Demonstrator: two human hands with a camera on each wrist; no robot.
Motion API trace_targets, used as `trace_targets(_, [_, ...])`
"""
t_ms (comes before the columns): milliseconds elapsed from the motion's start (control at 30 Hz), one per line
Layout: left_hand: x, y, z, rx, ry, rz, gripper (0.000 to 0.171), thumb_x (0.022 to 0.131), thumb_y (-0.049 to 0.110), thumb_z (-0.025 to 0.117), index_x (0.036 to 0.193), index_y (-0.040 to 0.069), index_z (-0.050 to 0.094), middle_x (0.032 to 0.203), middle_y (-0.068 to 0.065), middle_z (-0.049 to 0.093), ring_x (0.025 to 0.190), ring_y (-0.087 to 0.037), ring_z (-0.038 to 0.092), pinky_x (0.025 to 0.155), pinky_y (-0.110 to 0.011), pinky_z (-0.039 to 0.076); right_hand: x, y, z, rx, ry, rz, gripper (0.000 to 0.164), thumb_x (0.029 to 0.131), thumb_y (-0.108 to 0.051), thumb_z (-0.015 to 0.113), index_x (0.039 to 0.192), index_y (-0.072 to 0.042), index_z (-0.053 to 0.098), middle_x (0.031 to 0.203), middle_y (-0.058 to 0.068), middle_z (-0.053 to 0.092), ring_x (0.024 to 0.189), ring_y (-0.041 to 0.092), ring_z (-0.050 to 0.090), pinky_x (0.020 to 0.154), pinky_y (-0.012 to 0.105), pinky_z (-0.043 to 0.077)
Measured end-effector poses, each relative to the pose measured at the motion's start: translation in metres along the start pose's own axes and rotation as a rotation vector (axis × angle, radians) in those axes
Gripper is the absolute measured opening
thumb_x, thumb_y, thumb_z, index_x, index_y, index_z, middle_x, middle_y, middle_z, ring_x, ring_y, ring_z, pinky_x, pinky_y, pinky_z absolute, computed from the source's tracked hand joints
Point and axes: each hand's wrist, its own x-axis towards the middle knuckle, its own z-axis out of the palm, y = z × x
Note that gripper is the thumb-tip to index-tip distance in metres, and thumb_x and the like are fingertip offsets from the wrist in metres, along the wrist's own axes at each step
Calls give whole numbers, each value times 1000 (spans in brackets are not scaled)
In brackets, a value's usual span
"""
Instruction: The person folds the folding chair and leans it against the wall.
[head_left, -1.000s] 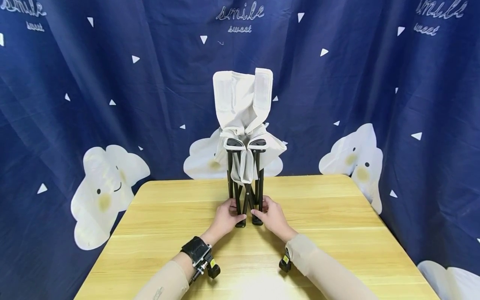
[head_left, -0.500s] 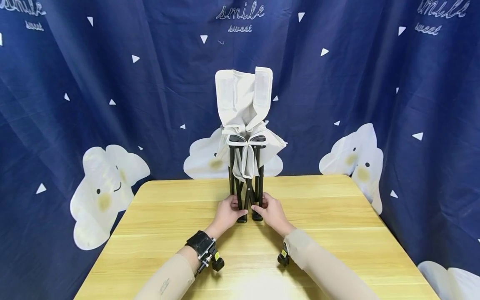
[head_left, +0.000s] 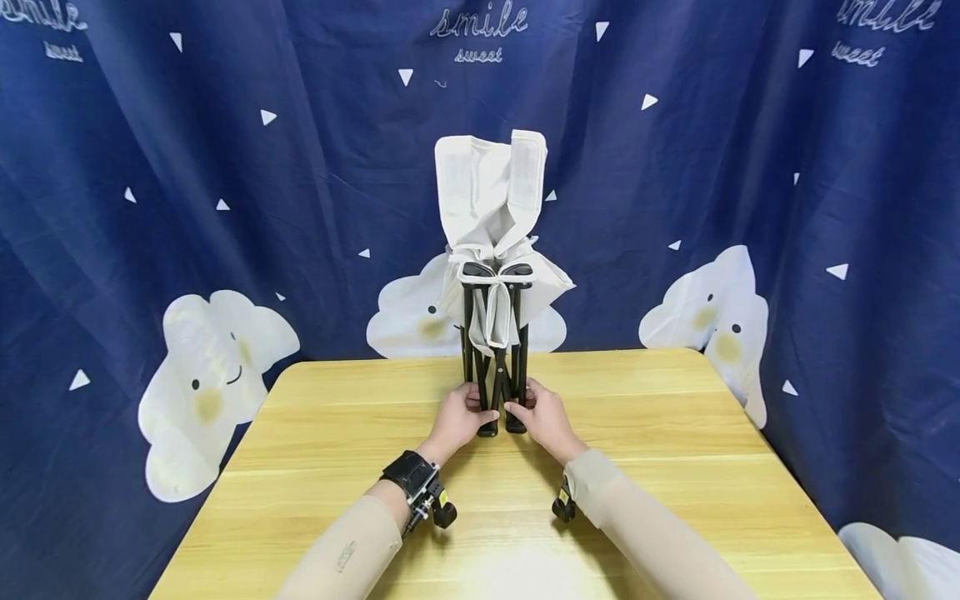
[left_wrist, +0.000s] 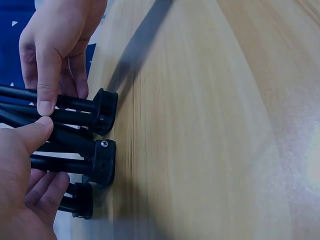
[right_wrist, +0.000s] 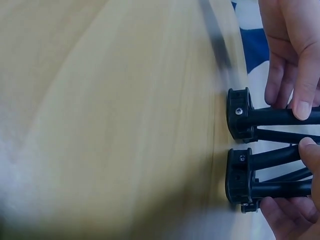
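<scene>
A folding chair (head_left: 489, 196) with white fabric and crossed black legs stands upright near the far side of the table in the head view. Its fabric bunches between the legs, and two white flaps rise at the top. My left hand (head_left: 457, 417) grips the lower left legs, thumb in front and fingers behind. Opposite it, my right hand (head_left: 549, 421) holds the lower right legs the same way. Black plastic feet (left_wrist: 103, 162) with screws show close to the wooden surface in the left wrist view. Bundled black tubes (right_wrist: 280, 117) run between both hands in the right wrist view.
The light wooden table (head_left: 675, 467) has rounded far corners. Behind it hangs a dark blue curtain (head_left: 300, 167) with clouds, small white triangles and lettering. A black wrist camera (head_left: 442, 512) sticks out from the left wrist over the table.
The folding chair has slid a little away from me, both hands moving along with it. Its left legs and left hand have also shifted right, so the front feet stand slightly closer together.
</scene>
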Motion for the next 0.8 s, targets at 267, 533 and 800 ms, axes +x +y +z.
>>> trace_targets(267, [6,2,0,-9,4,15,39,89,7,89,121,-4,71,109,-18,78,101,-32,78,92,-41,66,6,2,0,5,-3,7,35,99,-16,81,128,-1,68,98,15,79,87,25,76,79,40,67])
trace_targets(533, [15,-4,2,10,-14,29,36,92,9,87,122,-2,71,109,-16,79,102,-30,78,90,-38,67,14,3,1,-30,7,16,31,100,-17,80,125,-2,69,96,13,79,84,23,76,76,39,66])
trace_targets(800, [26,-1,2,21,-15,-16,37,95,10,85,126,-2,70,114,-17,78,107,-31,77,96,-43,65,26,3,1,-22,12,8,31,99,-15,80,123,0,69,99,17,81,88,28,78,81,45,66])
